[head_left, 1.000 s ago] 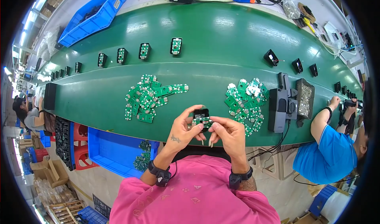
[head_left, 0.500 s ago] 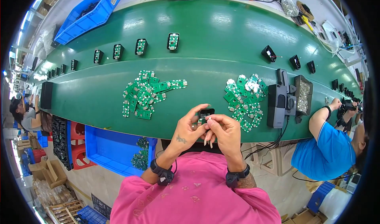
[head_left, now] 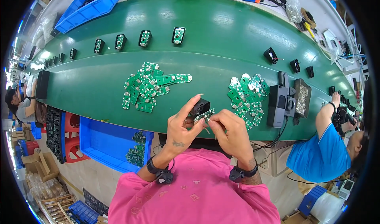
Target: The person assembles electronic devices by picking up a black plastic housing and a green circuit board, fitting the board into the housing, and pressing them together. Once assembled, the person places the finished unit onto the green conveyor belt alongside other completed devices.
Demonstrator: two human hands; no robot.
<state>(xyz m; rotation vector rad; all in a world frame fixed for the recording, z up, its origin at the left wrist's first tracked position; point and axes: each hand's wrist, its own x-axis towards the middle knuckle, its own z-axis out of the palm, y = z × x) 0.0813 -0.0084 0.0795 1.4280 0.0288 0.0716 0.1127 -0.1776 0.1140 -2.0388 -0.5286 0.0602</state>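
Above the table's near edge my left hand (head_left: 181, 128) is closed around a small black plastic housing (head_left: 201, 106). A green circuit board (head_left: 205, 115) lies tilted across the housing's near side, under my left thumb. My right hand (head_left: 231, 128) pinches at the board's right end; whether it holds the board or a small part on it is hidden by the fingers. On the table beyond my hands are two heaps of green circuit boards, a left heap (head_left: 145, 87) and a right heap (head_left: 246, 101).
Black housings with boards (head_left: 179, 35) stand in a row at the far left; black housings (head_left: 270, 55) with no visible board stand far right. A grey device (head_left: 277, 105) and a parts tray (head_left: 302, 97) sit right. A blue bin (head_left: 107, 144) is below left. A co-worker (head_left: 322, 156) works right.
The housing has tilted and risen slightly in my left hand, with the board now angled across it. My right hand has moved right, to the board's end.
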